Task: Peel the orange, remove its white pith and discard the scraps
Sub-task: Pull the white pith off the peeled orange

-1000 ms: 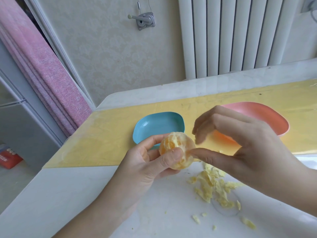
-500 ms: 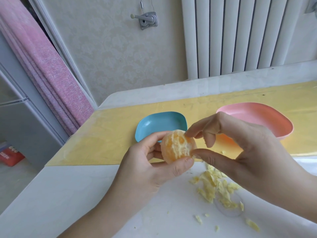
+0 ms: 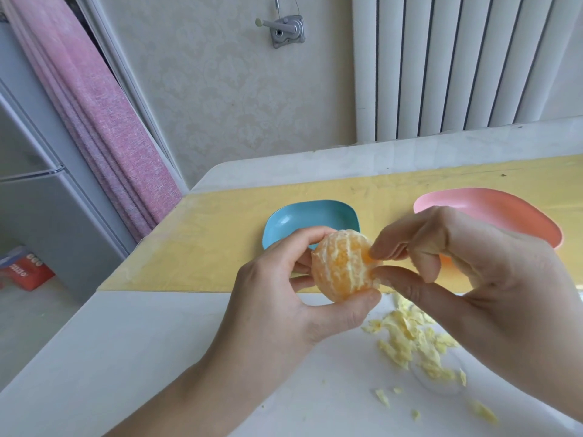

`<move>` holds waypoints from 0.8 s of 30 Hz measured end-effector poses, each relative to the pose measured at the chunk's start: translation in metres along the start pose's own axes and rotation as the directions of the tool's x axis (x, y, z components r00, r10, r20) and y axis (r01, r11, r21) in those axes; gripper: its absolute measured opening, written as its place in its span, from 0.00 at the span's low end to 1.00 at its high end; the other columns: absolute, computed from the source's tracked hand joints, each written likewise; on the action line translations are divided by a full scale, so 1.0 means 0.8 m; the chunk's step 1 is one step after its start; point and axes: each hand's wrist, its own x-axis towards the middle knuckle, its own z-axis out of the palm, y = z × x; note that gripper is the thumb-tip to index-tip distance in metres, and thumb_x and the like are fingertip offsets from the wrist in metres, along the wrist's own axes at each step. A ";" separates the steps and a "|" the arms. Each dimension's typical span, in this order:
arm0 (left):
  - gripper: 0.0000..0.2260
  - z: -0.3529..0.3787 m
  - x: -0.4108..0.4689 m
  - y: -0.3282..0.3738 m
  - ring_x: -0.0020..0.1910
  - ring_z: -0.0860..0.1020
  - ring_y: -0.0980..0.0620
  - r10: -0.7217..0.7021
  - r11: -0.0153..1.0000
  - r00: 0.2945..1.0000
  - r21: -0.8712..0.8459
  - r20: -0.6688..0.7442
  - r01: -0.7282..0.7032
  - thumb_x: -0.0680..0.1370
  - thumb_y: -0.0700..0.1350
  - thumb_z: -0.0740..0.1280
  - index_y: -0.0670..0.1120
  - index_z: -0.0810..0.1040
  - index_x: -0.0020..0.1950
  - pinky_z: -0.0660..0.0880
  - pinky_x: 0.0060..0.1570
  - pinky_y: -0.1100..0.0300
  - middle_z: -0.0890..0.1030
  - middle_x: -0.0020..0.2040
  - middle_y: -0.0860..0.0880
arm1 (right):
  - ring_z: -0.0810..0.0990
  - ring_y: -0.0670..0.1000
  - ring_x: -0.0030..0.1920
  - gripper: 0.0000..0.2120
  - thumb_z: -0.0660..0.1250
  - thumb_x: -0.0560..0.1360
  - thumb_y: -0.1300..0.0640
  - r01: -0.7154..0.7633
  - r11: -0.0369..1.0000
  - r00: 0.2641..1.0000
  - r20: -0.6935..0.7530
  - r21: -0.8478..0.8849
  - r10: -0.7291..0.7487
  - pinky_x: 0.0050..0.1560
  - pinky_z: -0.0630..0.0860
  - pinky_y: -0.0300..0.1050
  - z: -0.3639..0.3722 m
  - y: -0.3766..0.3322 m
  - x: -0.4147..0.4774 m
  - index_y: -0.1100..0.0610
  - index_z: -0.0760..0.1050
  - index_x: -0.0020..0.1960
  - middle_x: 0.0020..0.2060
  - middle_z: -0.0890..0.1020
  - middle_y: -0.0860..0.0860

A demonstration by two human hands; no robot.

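Observation:
A peeled orange, pale with white pith streaks, is held above the table. My left hand grips it from below and behind, thumb under it and fingers curled round its far side. My right hand meets it from the right, index finger and thumb pinching at the pith on the orange's right side. A heap of yellowish pith scraps lies on the white table under my right hand.
An empty blue dish and a pink dish sit on the yellow table runner behind the orange. The table's left edge drops to the floor; a radiator and wall stand behind.
My left hand has turned the orange slightly and raised it. My right index finger and thumb have closed in on the orange's right side.

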 end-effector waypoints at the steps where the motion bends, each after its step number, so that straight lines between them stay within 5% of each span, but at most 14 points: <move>1: 0.21 0.000 0.000 0.000 0.44 0.81 0.56 -0.003 1.000 1.000 -0.007 0.000 0.003 0.60 0.56 0.76 0.58 0.79 0.52 0.75 0.45 0.71 0.83 0.44 0.57 | 0.80 0.40 0.47 0.17 0.71 0.71 0.59 0.005 1.000 1.000 -0.001 -0.003 -0.005 0.46 0.71 0.26 0.000 0.000 0.000 0.50 0.62 0.39 0.43 0.79 0.39; 9: 0.23 0.001 0.001 -0.001 0.44 0.81 0.56 -0.031 0.998 0.999 -0.058 0.008 0.031 0.58 0.57 0.76 0.58 0.79 0.51 0.75 0.45 0.70 0.83 0.44 0.56 | 0.78 0.41 0.41 0.16 0.71 0.69 0.65 0.026 0.999 1.000 -0.003 -0.046 -0.026 0.43 0.69 0.25 0.000 0.002 -0.001 0.55 0.63 0.35 0.39 0.80 0.42; 15: 0.22 0.003 0.001 -0.001 0.44 0.81 0.56 -0.031 0.995 0.999 -0.096 0.009 0.032 0.58 0.56 0.76 0.59 0.79 0.51 0.75 0.44 0.70 0.83 0.44 0.56 | 0.79 0.42 0.41 0.13 0.68 0.72 0.59 0.001 1.000 1.000 0.007 -0.001 -0.001 0.41 0.70 0.27 0.000 0.003 -0.002 0.52 0.64 0.38 0.39 0.80 0.42; 21: 0.21 0.000 0.006 -0.007 0.45 0.81 0.57 -0.070 0.968 0.997 -0.240 0.041 0.078 0.58 0.53 0.77 0.59 0.78 0.49 0.76 0.43 0.66 0.82 0.46 0.56 | 0.77 0.50 0.39 0.08 0.68 0.72 0.53 -0.137 0.973 0.990 0.063 0.185 0.127 0.39 0.74 0.43 -0.003 0.010 -0.005 0.49 0.68 0.43 0.37 0.77 0.45; 24: 0.22 -0.001 0.010 -0.014 0.45 0.82 0.55 -0.093 0.950 0.995 -0.297 0.037 0.100 0.57 0.50 0.77 0.59 0.78 0.49 0.76 0.42 0.65 0.81 0.47 0.55 | 0.75 0.47 0.37 0.10 0.71 0.71 0.50 -0.159 0.986 0.987 0.022 0.059 0.158 0.39 0.71 0.34 -0.007 0.017 -0.001 0.46 0.69 0.43 0.35 0.75 0.44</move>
